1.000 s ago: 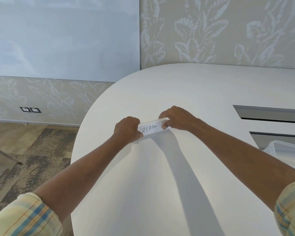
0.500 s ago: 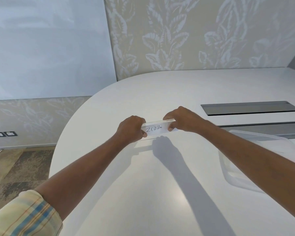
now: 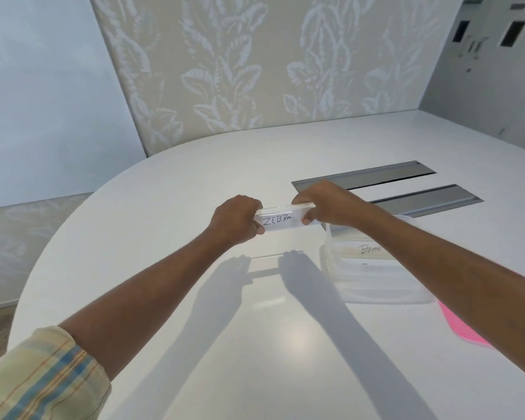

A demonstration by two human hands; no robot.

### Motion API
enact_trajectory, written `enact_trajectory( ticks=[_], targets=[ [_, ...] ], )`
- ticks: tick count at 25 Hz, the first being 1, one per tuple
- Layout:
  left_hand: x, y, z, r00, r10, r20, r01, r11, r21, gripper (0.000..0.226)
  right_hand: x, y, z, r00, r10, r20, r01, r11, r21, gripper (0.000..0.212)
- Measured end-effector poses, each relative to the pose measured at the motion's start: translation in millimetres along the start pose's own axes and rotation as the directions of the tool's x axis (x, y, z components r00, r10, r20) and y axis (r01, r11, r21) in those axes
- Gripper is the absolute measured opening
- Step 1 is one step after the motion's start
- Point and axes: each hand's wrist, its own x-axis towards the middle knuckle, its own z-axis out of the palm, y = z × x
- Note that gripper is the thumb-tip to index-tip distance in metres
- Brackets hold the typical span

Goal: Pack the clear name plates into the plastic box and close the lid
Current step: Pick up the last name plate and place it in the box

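I hold a clear name plate [image 3: 282, 222] with a white card reading "ZEBRA" up in the air above the white table [image 3: 285, 344]. My left hand [image 3: 235, 221] grips its left end and my right hand [image 3: 322, 204] grips its right end. To the right, partly under my right forearm, stands the open clear plastic box [image 3: 373, 286]. Inside it lies another name plate [image 3: 369, 249] marked "BEAR", with one more below it that I cannot read. The held plate's right end is just left of the box's near-left corner.
Two long grey metal slots [image 3: 361, 177] are set into the tabletop behind my hands. A pink flat sheet [image 3: 461, 328] lies right of the box, mostly hidden by my right arm. The table's rounded edge drops to the floor on the left. A leaf-patterned wall stands behind.
The view has swung right and the box has come fully into sight. Both hands have lifted the ZEBRA plate off the table and carried it right, toward the box.
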Motion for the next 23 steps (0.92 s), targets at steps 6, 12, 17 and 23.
enact_trajectory(
  ticks=[6, 12, 17, 23],
  targets=[
    [19, 77, 13, 0.995, 0.103, 0.009, -0.103, 0.995, 0.007, 0.031, -55, 57, -28, 0.992, 0.122, -0.025, -0.122, 0.992, -0.023, 0.047],
    [30, 135, 29, 0.985, 0.165, 0.056, -0.164, 0.986, -0.018, 0.028, -97, 103, -41, 0.974, 0.225, -0.010, -0.225, 0.974, -0.027, 0.044],
    [37, 170, 43, 0.969, 0.229, 0.088, -0.231, 0.973, 0.012, 0.032, -119, 137, -41, 0.960, 0.281, -0.002, -0.281, 0.960, -0.007, 0.047],
    [46, 195, 63, 0.955, 0.254, 0.156, -0.257, 0.966, 0.002, 0.035, -134, 162, -35, 0.957, 0.286, 0.041, -0.286, 0.958, -0.013, 0.047]
  ],
)
